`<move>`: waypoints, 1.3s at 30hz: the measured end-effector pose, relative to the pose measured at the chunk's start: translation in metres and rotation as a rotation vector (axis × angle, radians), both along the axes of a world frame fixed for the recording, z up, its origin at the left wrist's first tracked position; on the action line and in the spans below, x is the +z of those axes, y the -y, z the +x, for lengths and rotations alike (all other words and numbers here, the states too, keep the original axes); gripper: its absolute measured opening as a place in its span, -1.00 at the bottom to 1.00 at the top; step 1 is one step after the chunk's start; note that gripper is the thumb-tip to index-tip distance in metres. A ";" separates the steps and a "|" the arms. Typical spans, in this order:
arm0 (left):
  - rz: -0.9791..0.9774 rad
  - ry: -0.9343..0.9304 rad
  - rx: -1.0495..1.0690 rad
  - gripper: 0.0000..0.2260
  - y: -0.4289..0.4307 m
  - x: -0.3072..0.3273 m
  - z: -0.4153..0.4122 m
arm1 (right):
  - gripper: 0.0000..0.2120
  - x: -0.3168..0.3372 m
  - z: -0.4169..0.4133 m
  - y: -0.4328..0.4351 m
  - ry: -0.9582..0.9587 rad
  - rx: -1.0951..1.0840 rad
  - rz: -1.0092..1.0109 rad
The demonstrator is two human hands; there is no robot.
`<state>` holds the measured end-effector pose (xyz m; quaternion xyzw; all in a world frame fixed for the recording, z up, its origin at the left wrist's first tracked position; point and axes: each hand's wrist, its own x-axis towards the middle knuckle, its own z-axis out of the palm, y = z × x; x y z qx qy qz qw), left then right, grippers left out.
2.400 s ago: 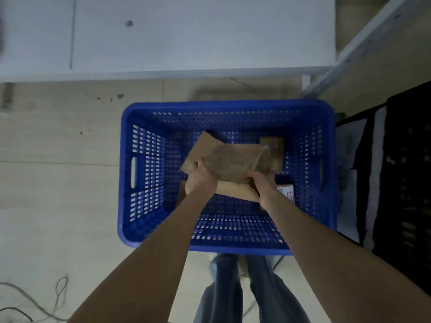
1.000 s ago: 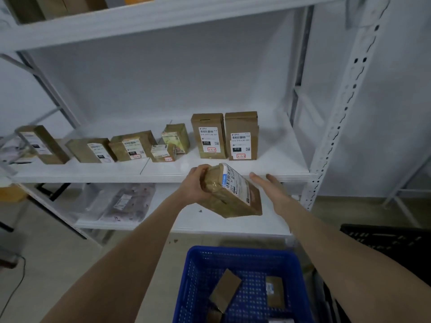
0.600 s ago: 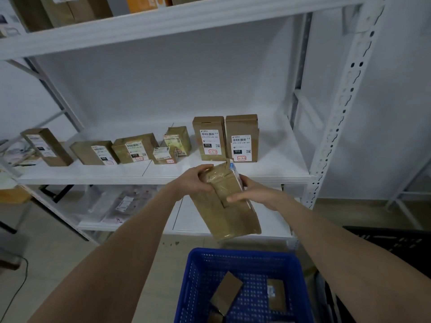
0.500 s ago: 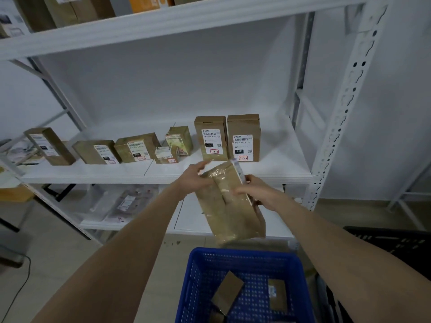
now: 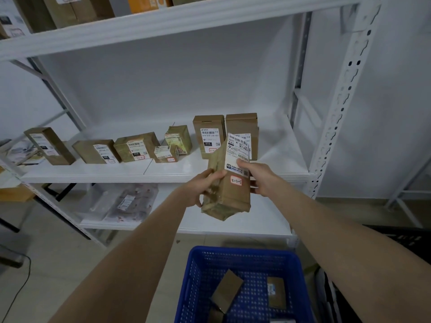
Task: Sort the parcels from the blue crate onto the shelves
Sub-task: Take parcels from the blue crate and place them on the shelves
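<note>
I hold a brown paper-wrapped parcel (image 5: pixel 227 190) upright in front of the middle shelf (image 5: pixel 163 171), its white shipping label and a small red-edged sticker facing me. My left hand (image 5: pixel 201 186) grips its left side and my right hand (image 5: pixel 258 177) grips its right edge by the label. Below me stands the blue crate (image 5: pixel 186 287) with a few small brown parcels (image 5: pixel 227 290) inside. Several labelled brown boxes (image 5: pixel 208 136) stand in a row on the middle shelf.
A white perforated shelf upright (image 5: pixel 335 108) rises at the right. The lower shelf (image 5: pixel 256 224) holds clear-bagged parcels (image 5: pixel 130 201) at the left. More boxes sit on the top shelf (image 5: pixel 163 19). A black crate (image 5: pixel 401 241) is at the right, and a cable (image 5: pixel 16 294) lies on the floor at the left.
I lifted the parcel out of the crate and raised it to the shelf. In the last half second both hands turned it so its label faces me.
</note>
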<state>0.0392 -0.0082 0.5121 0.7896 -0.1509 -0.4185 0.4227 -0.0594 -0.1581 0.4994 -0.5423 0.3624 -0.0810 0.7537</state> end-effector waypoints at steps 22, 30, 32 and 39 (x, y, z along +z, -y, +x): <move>-0.196 0.169 0.058 -0.65 0.034 0.076 -0.011 | -0.62 0.063 -0.001 0.026 0.131 0.215 -0.035; -0.317 0.203 0.061 -0.75 0.027 0.127 0.000 | -0.68 0.115 0.013 0.025 0.198 0.224 -0.146; -0.356 0.212 0.046 -0.83 0.022 0.138 0.009 | -0.68 0.128 0.020 0.019 0.207 0.225 -0.164; -0.398 0.269 -0.016 -0.83 -0.015 0.165 0.060 | -0.68 0.158 0.059 -0.019 0.225 0.191 -0.227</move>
